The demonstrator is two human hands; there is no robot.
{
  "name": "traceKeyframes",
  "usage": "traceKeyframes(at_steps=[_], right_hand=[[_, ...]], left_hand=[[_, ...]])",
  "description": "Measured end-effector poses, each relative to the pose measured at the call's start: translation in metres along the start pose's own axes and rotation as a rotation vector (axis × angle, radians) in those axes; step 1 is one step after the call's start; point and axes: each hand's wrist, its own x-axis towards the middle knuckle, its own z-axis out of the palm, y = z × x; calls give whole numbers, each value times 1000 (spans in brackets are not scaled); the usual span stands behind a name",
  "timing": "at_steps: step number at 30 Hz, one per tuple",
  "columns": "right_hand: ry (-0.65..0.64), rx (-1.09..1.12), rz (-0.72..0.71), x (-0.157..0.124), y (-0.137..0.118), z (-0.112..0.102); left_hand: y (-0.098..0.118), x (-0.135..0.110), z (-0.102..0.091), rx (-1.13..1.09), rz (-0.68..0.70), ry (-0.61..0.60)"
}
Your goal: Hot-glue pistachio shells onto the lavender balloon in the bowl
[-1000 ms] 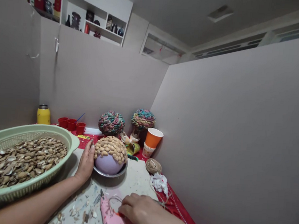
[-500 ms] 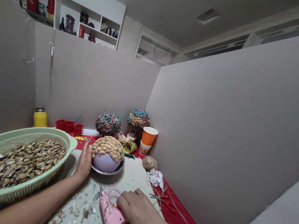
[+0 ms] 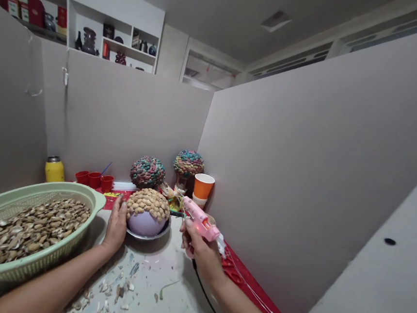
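The lavender foam ball (image 3: 147,221), its upper half tiled with tan nut shells, sits in a shallow metal dish (image 3: 150,235) just left of the frame's centre, low down. Your left hand (image 3: 117,225) lies open against the ball's left side, palm and fingers flat on it, with the thumb up by the edge of the shells. To the right of the ball, your right hand (image 3: 196,247) is closed round the grip of a pink hot-glue gun (image 3: 200,220). You hold it up off the table with its nozzle pointing left toward the ball, close but not touching, and a red light glows on its body. A black cord (image 3: 202,290) runs from the gun down along your forearm to the lower edge.

Under both hands is a paint-flecked white work board (image 3: 167,289), with broken shell bits (image 3: 111,294) scattered at lower centre. At the lower left, a pale green plastic basket (image 3: 93,201) holds a heap of the same shells. Behind the ball stand two shell balls painted in mixed colours (image 3: 148,171), with an orange paper cup (image 3: 203,186) to their right, and three small red cups (image 3: 95,179) and a yellow flask (image 3: 54,170) to their left
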Motion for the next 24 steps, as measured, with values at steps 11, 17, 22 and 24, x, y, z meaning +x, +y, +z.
traceKeyframes(at_steps=[11, 17, 22, 24], right_hand=[[-90, 309, 30, 8, 18, -3], [-262, 391, 36, 0, 8, -4], [-331, 392, 14, -8, 6, -2], [-352, 375, 19, -9, 7, -2]], left_hand=[[29, -8, -3, -62, 219, 34], [70, -43, -4, -132, 297, -99], [97, -74, 7, -228, 82, -427], [102, -79, 11, -238, 34, -489]])
